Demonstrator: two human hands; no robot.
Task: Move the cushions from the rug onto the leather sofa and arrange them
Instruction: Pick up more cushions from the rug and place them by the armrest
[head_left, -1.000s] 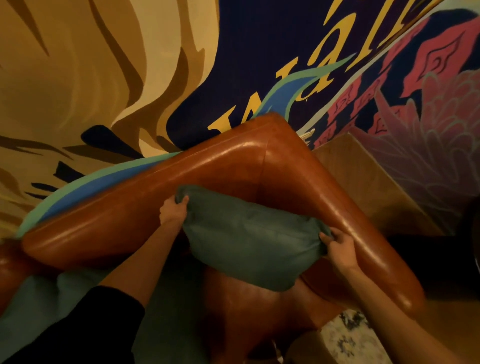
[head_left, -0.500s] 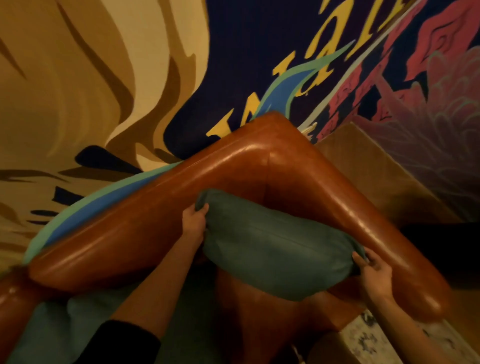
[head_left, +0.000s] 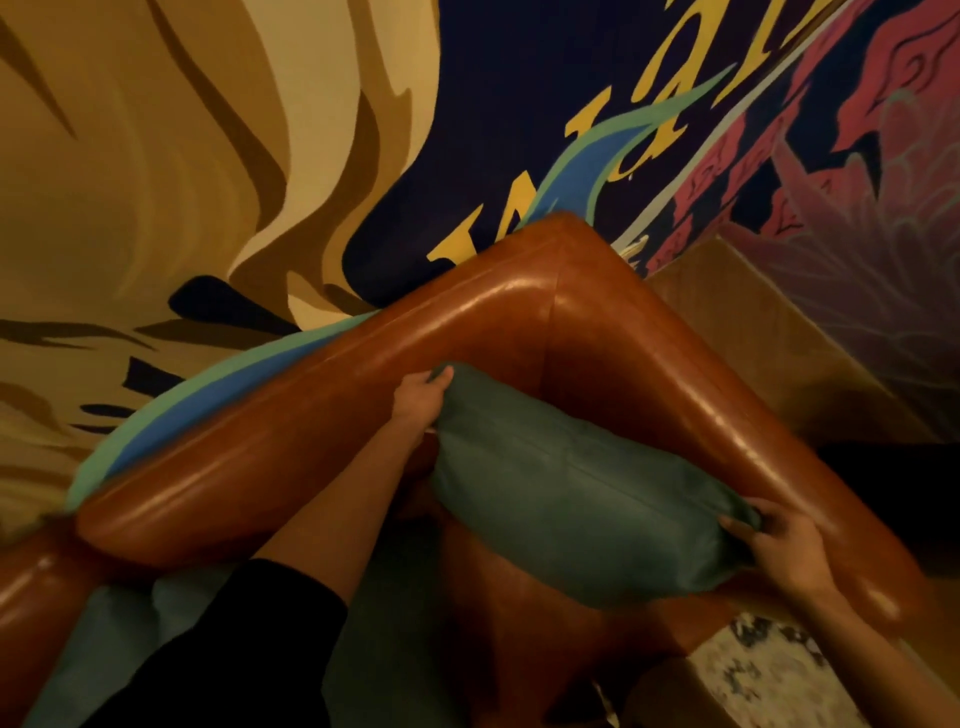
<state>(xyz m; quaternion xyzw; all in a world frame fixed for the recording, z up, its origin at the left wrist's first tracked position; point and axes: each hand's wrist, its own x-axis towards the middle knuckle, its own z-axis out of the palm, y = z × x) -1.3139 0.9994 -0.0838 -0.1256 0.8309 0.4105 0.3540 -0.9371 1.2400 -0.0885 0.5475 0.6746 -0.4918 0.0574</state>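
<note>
At the lower left of the frame a second teal cushion (head_left: 130, 629) lies on the seat, partly under the black sleeve. Just beyond, the 2 hands hold 1 green cushion (head_left: 576, 499) by opposite ends: the right hand (head_left: 784, 551), lower right, is clenched on the near corner, and the left hand (head_left: 418, 400), centre, pinches the far upper corner. The cushion's long axis runs diagonally from centre to lower right, directly between the hands, so neither is nearer. It sits in the corner of the leather sofa (head_left: 519, 322), against the backrest and arm. Behind is a painted wall (head_left: 208, 156). Settling it back into that corner looks like the next move.
</note>
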